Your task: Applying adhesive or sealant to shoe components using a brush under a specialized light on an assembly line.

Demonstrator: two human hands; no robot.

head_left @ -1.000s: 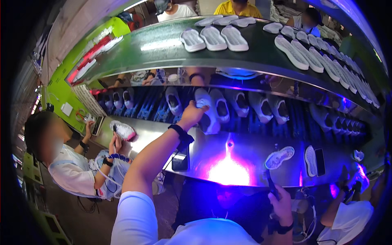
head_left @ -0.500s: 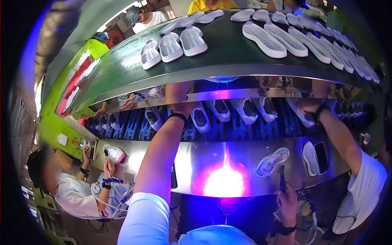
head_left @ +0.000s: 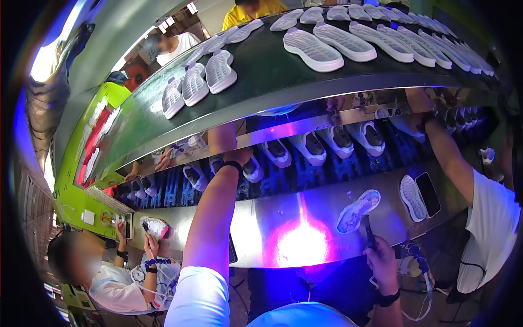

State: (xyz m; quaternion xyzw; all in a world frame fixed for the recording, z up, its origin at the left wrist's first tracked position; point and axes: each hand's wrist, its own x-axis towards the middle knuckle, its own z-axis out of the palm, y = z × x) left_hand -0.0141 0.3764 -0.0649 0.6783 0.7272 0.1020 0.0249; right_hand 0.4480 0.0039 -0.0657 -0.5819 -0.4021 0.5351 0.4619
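Observation:
My left arm stretches forward over the metal bench. My left hand, above a black wristband, is among white shoes on the dark blue conveyor; its fingers are hard to see, so I cannot tell whether it grips a shoe. My right hand is closed round a slim black tool, held upright near the bench's front edge. The tool's tip is close beside a pale shoe sole lying on the bench; whether they touch is unclear.
Another sole lies beside a black phone. Bright pinkish light falls on the metal bench. White soles line the raised green belt. A co-worker at left holds a shoe; another person's arm reaches in at right.
The whole view has tilted and shifted. My right hand has brought the black tool slightly closer to the sole. My left hand stays reached out at the conveyor shoes.

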